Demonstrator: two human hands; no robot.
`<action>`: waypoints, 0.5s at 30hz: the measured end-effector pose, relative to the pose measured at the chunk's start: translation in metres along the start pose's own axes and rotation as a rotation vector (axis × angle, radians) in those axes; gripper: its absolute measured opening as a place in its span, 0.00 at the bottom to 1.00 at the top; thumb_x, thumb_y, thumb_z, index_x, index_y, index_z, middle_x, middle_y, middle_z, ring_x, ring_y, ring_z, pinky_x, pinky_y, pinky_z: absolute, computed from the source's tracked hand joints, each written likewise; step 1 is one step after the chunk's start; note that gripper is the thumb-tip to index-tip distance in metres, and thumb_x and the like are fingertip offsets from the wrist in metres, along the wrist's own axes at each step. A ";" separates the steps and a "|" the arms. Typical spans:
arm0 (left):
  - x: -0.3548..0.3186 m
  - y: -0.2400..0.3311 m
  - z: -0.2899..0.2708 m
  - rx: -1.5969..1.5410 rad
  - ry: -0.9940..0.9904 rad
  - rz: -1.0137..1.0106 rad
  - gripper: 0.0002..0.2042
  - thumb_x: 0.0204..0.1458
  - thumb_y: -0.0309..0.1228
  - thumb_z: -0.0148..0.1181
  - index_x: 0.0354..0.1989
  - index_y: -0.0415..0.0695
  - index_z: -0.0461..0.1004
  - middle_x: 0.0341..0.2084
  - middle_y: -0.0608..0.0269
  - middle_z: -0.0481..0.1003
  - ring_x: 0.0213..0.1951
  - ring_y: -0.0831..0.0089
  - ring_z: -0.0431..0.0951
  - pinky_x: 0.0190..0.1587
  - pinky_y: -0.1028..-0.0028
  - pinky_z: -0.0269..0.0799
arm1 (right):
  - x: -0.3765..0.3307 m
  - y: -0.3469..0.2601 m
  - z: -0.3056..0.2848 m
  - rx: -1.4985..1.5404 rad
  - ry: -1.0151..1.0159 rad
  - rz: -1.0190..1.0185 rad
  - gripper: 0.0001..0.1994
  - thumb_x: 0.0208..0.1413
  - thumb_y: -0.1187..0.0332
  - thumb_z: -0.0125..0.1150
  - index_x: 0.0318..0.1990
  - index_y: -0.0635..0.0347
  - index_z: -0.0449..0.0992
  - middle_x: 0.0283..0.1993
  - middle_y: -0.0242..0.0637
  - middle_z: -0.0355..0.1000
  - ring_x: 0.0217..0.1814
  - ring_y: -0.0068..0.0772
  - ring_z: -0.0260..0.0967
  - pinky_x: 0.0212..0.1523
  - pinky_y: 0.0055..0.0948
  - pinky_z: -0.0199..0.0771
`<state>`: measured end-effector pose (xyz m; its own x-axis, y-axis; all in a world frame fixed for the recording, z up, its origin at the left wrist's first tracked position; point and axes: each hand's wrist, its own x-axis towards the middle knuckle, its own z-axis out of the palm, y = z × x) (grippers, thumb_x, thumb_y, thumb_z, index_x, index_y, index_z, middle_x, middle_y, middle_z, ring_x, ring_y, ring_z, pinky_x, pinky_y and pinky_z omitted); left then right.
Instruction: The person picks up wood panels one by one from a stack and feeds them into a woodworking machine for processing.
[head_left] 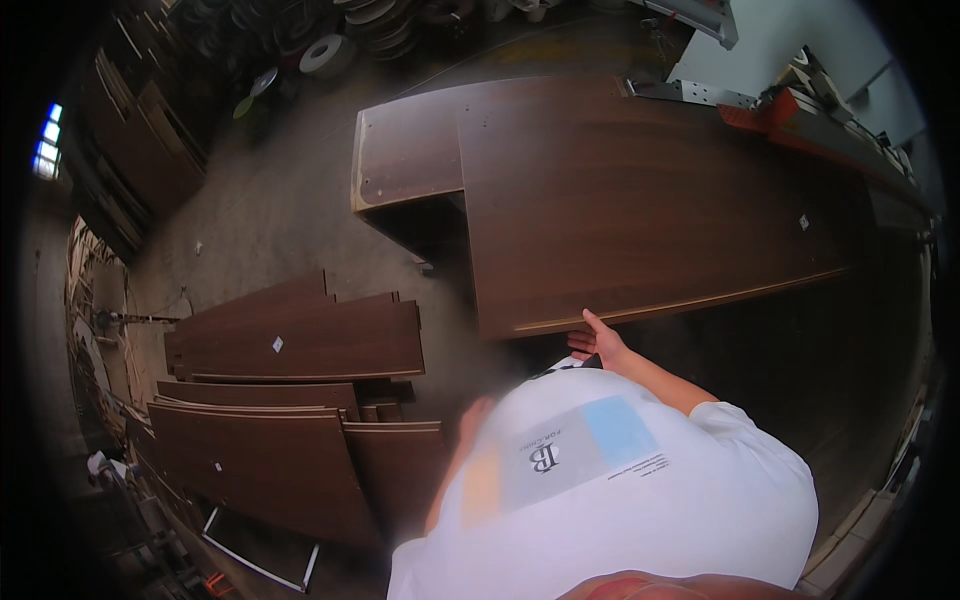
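A large dark-brown wood-look panel lies flat, its near edge showing a pale strip. My right hand is at that edge, thumb overlapping the strip, the other fingers apart from the thumb and just below the edge. Whether it bears any of the panel's weight I cannot tell. My left hand is low beside my shirt, blurred, its fingers not made out. It is nearest to the stacked brown boards on the left. A smaller brown piece adjoins the large panel's far left side.
More brown panels are stacked at the lower left, next to a white metal frame. A machine with an orange-red rail stands at the far right. Rolls of edging lie at the back; boards lean at the far left.
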<state>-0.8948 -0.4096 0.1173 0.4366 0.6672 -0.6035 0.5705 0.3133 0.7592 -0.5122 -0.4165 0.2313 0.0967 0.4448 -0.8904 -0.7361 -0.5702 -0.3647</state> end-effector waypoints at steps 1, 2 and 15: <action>-0.009 -0.024 0.004 -0.020 -0.056 0.033 0.25 0.62 0.48 0.48 0.56 0.39 0.72 0.51 0.47 0.75 0.55 0.59 0.74 0.57 0.64 0.66 | 0.000 -0.001 0.002 0.007 -0.004 0.007 0.41 0.54 0.38 0.59 0.66 0.58 0.59 0.64 0.48 0.61 0.68 0.46 0.57 0.67 0.49 0.57; -0.012 -0.043 0.004 -0.020 -0.089 0.023 0.25 0.61 0.48 0.48 0.55 0.38 0.72 0.50 0.48 0.75 0.54 0.59 0.74 0.57 0.64 0.66 | 0.000 -0.002 0.004 0.020 -0.020 0.018 0.41 0.53 0.37 0.59 0.66 0.57 0.59 0.64 0.48 0.61 0.68 0.46 0.58 0.67 0.49 0.56; 0.040 0.043 -0.045 0.047 0.065 -0.159 0.21 0.59 0.44 0.54 0.49 0.37 0.76 0.43 0.52 0.79 0.46 0.66 0.78 0.49 0.67 0.71 | 0.002 -0.019 -0.022 0.391 0.255 -0.122 0.40 0.50 0.34 0.61 0.62 0.56 0.63 0.55 0.47 0.67 0.52 0.49 0.68 0.55 0.50 0.67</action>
<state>-0.8839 -0.3389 0.1364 0.2934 0.6547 -0.6966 0.6614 0.3871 0.6424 -0.4832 -0.4196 0.2308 0.3232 0.2807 -0.9037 -0.9012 -0.2002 -0.3844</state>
